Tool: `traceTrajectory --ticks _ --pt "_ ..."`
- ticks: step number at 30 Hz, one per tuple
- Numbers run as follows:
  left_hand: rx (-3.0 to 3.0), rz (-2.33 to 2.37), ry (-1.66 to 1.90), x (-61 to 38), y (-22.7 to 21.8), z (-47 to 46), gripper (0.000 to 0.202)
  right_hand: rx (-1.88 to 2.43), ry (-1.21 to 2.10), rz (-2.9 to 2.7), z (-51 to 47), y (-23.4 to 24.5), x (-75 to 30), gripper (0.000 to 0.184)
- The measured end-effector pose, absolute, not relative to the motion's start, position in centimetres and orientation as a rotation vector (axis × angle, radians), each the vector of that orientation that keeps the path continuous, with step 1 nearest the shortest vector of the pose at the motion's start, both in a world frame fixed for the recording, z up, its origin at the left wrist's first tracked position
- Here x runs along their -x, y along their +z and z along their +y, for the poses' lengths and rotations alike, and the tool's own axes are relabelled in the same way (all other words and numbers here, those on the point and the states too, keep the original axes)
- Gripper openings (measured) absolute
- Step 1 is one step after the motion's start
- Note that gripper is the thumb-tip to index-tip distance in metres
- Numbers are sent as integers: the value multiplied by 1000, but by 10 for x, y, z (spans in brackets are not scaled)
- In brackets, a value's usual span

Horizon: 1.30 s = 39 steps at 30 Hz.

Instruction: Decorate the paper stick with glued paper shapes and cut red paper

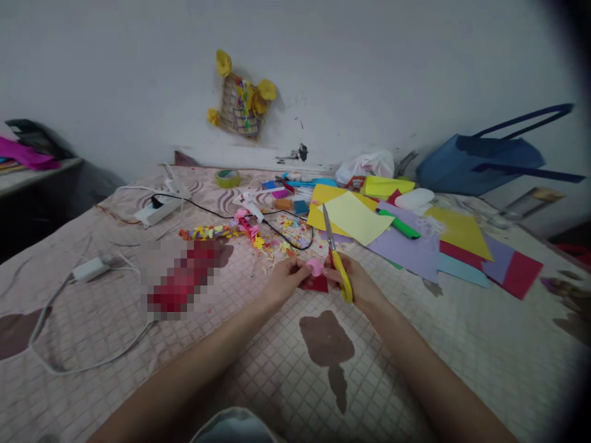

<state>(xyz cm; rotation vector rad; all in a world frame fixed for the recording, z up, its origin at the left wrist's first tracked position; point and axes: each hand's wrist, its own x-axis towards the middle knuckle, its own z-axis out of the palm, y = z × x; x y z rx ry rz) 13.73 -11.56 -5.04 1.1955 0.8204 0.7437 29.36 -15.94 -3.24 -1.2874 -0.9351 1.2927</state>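
Note:
Between my two hands is a small pink paper piece [315, 266], its edges pinched by the fingers on both sides. My left hand [289, 280] is closed on its left edge. My right hand [357, 280] touches the other edge and also keeps hold of yellow-handled scissors [341, 277], whose blades point up and away from me. Just below the pink piece shows a dark red paper piece [316, 283]; whether it is held or lies on the cloth I cannot tell.
Coloured paper sheets [406, 252] spread to the right, with a green marker-like object [401, 224] on them. Paper scraps [286, 240] and a white glue gun [252, 206] with a black cord lie ahead. A power strip [159, 210] is at left, a blue bag [480, 163] at back right.

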Motion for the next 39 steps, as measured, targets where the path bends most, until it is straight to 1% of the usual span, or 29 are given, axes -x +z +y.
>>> traceTrajectory --ticks 5,15,23,29,33,39 --pt "-1229 766 622 -136 -51 -120 28 1315 1251 -903 -159 -35 -294 37" --pt "-1129 809 755 -131 -51 -112 29 1248 1351 -926 -164 -30 -282 36" --pt "-1103 783 678 -129 -47 -115 30 1258 1279 -962 -165 -31 -284 37" --pt "-1001 773 736 -128 -44 -115 30 1236 1251 -934 -168 -32 -280 36" --pt "-1051 788 751 -129 -43 -118 30 1222 1259 -908 -168 -32 -275 36" --pt "-1142 757 663 -127 -38 -120 29 1235 1253 -886 -170 -34 -277 33"
